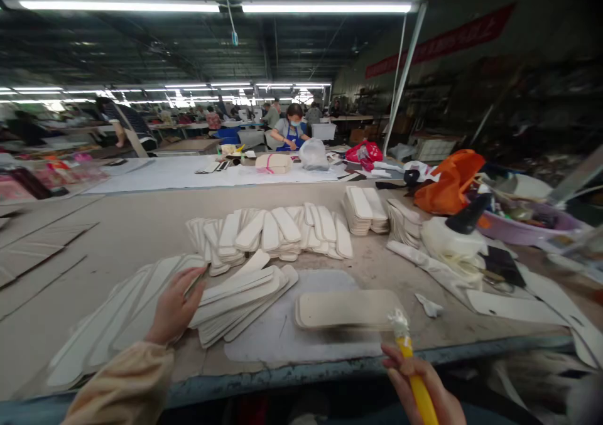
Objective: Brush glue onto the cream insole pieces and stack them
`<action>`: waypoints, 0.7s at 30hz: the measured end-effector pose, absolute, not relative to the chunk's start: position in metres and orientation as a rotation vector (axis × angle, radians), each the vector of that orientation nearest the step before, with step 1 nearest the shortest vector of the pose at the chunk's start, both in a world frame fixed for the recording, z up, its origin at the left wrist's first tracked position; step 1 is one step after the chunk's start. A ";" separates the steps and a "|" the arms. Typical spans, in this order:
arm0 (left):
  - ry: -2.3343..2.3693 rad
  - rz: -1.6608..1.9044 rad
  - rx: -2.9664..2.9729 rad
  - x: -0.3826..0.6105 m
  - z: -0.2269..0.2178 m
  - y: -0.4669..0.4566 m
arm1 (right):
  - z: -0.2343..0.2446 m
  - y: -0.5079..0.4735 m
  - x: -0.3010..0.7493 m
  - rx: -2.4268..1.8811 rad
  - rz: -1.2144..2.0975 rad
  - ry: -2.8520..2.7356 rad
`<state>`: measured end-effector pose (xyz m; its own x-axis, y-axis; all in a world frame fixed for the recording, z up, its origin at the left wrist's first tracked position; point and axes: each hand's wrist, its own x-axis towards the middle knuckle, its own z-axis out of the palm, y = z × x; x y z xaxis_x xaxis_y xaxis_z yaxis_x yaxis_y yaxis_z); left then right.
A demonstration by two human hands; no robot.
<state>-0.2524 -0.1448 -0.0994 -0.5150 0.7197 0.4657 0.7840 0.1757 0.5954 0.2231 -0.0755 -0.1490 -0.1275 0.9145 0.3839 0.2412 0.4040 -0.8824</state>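
Note:
My right hand (421, 384), at the table's front edge, is closed around the yellow handle of a brush (409, 349). The brush's whitish, sticky-looking head is at the right end of a stack of beige rounded strips (348, 309), which lies on a pale sheet (254, 348). On the left, my left hand (175, 304) is closed on a slim dark pointed tool (194, 282), its exact kind unclear. This hand is between a fanned pile of cream strips (247, 302) and a row of larger overlapping cream strips (117, 324).
Behind are spread strips (268, 229) and a neat stack (362, 208). To the right stand a whitish bottle with a black nozzle (455, 240), an orange bag (450, 180) and a lilac basin (532, 227). Across the table a person (289, 130) works.

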 end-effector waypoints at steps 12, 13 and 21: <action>-1.876 -1.429 -2.333 -0.067 -0.178 -0.070 | -0.135 -0.081 0.230 -1.169 0.816 -1.497; -1.905 -1.427 -2.348 -0.067 -0.182 -0.069 | -0.135 -0.080 0.227 -1.183 0.841 -1.468; -2.007 -1.466 -2.369 -0.076 -0.190 -0.066 | -0.127 -0.047 0.176 -1.029 1.195 -1.466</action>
